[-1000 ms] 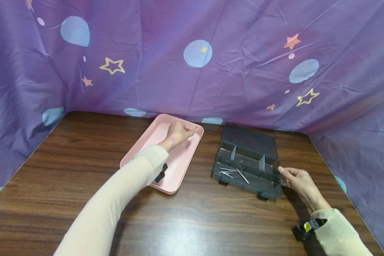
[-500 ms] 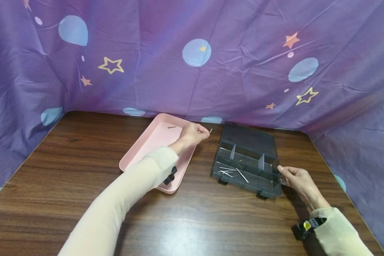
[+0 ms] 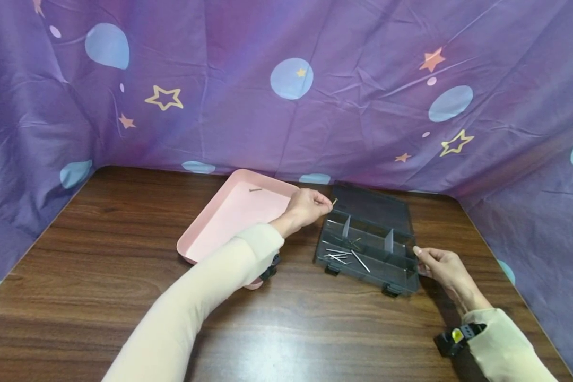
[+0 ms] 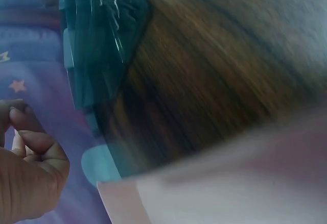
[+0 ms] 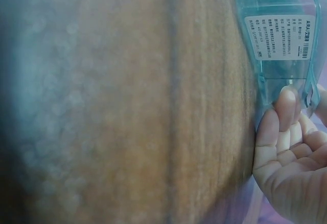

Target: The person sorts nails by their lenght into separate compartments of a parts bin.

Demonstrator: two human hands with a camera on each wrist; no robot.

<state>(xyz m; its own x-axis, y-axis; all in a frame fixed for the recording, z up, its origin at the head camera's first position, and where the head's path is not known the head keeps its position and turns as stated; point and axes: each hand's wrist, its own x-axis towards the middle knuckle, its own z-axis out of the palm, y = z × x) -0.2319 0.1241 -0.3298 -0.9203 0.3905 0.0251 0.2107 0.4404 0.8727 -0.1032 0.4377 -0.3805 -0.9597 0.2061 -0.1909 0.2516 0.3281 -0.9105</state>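
Observation:
My left hand (image 3: 308, 206) pinches a small brass-coloured screw (image 3: 335, 202) between thumb and fingertips, just past the tray's right rim and close to the back left of a dark see-through compartment box (image 3: 401, 280). The box's lid (image 3: 372, 205) lies folded back. At the box's right end my right hand (image 3: 451, 273) grips the wall, thumb on top; the right wrist view shows its fingers (image 5: 268, 134) against the box beside a white label (image 5: 280, 38). Several silver nails (image 3: 361, 261) lie in the front compartment. A few brass-coloured screws (image 3: 356, 242) are in the middle one behind.
A pink tray (image 3: 205, 223) stands left of the box, with one screw (image 3: 255, 190) near its far end; my left forearm crosses its front. Both stand on a dark wood table (image 3: 100, 254). A purple patterned curtain (image 3: 239, 106) hangs behind and at the sides.
My left hand has moved right with the screw, from over the tray to the box's back left side, uncovering the other screw in the tray. My right hand stays at the box.

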